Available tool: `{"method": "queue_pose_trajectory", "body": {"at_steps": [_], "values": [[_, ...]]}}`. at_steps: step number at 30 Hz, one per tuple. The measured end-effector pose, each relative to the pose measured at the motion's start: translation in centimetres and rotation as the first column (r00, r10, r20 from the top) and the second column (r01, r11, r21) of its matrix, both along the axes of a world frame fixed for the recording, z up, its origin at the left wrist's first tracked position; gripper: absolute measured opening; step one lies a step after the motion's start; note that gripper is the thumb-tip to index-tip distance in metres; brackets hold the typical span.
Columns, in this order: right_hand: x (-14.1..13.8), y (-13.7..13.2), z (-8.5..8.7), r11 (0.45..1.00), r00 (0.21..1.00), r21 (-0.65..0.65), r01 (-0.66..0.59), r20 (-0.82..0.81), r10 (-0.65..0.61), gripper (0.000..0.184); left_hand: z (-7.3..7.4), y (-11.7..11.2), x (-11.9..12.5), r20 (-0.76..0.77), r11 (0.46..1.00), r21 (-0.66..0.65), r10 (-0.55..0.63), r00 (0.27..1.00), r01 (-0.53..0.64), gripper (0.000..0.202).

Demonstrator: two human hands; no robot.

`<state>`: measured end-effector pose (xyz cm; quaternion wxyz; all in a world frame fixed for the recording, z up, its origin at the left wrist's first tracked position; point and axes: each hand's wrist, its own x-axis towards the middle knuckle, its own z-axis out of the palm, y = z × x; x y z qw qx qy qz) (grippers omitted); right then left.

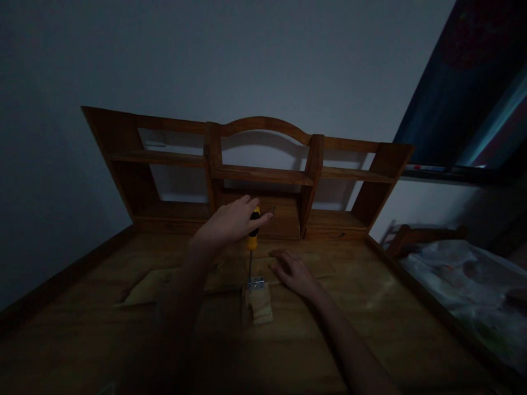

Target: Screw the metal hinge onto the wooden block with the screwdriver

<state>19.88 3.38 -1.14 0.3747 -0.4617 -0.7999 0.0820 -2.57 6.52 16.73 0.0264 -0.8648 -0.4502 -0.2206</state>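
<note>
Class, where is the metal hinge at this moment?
In the head view, the metal hinge is below centre, at the far end of the wood block, at the tip of the screwdriver and left of the right hand.

From the person's head, the camera looks forward and down at the desk (362,299). The left hand (228,221) and right hand (298,277) are near; the shelf (263,175) and wall (247,66) are farther off.

Shown are my left hand (226,222) and right hand (300,278), two in all, with one screwdriver (252,242), one metal hinge (257,283), at least one small wooden piece (261,308) and one table (362,285). Behind these I count one shelf unit (173,210) comprising four uprights (315,170), three mid-height shelf boards (263,174) and one arched rail (265,123).
</note>
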Motion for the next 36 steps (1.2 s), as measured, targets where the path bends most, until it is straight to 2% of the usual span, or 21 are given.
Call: {"method": "queue_pose_trajectory", "body": {"at_steps": [4,9,11,13,15,16,17,19,21,23,27,30,33,36], "values": [[0.4,0.3,-0.6,0.999,0.996,-0.034,-0.013,0.088,0.016,0.044,0.1,-0.5,-1.1,0.06,0.964,-0.177,-0.192,0.98,0.2,0.043],[0.9,0.5,-1.0,0.997,0.987,-0.077,-0.018,0.157,0.03,0.047,0.9,-0.7,-2.5,0.043,0.934,-0.231,-0.269,0.962,0.272,0.043],[0.8,0.5,-1.1,0.998,0.985,-0.067,-0.015,0.168,0.026,0.047,1.0,-0.8,-2.4,0.017,0.957,-0.198,-0.213,0.977,0.212,0.04],[0.6,0.4,-1.1,0.999,0.984,-0.038,-0.003,0.18,0.01,0.048,0.7,-0.9,-1.9,-0.022,0.991,-0.114,-0.074,0.997,0.071,0.046],[0.4,0.3,-1.2,1.0,0.982,-0.008,0.01,0.189,-0.009,0.048,0.3,-1.1,-1.3,-0.034,0.998,-0.034,0.058,0.998,-0.059,0.053],[0.3,0.2,-1.2,1.0,0.981,0.002,0.016,0.191,-0.016,0.048,0.1,-1.1,-1.0,-0.029,0.997,-0.017,0.081,0.996,-0.081,0.055],[0.2,0.2,-1.2,1.0,0.981,0.01,0.021,0.192,-0.022,0.047,0.0,-1.1,-0.8,-0.018,0.998,-0.018,0.067,0.998,-0.067,0.056],[0.0,0.1,-1.1,0.999,0.98,0.02,0.027,0.196,-0.03,0.048,-0.2,-1.0,-0.6,0.021,0.998,-0.05,-0.044,0.999,0.045,0.058],[-0.2,-0.1,-1.0,0.999,0.978,0.024,0.033,0.206,-0.037,0.049,-0.1,-0.8,-0.7,0.061,0.978,-0.094,-0.181,0.982,0.186,0.06],[-0.6,-0.2,-0.7,0.999,0.977,0.035,0.037,0.211,-0.044,0.047,0.0,-0.6,-1.0,0.068,0.954,-0.127,-0.265,0.962,0.272,0.057],[-1.8,-0.6,0.1,0.997,0.985,0.07,-0.028,0.174,0.016,0.04,0.3,-0.3,-1.8,0.04,0.929,-0.15,-0.336,0.941,0.339,0.041],[-2.6,-1.0,0.5,0.992,0.987,0.059,-0.11,0.124,0.102,0.039,0.7,-0.1,-2.3,0.039,0.915,-0.146,-0.374,0.926,0.376,0.037],[-3.0,-1.2,0.4,0.987,0.983,0.033,-0.16,0.097,0.156,0.04,1.0,-0.3,-2.2,0.024,0.945,-0.104,-0.311,0.95,0.312,0.038],[-3.1,-1.3,-0.1,0.983,0.978,-0.008,-0.186,0.093,0.186,0.041,1.0,-0.7,-1.5,-0.017,0.991,-0.052,-0.123,0.992,0.122,0.043]]}}
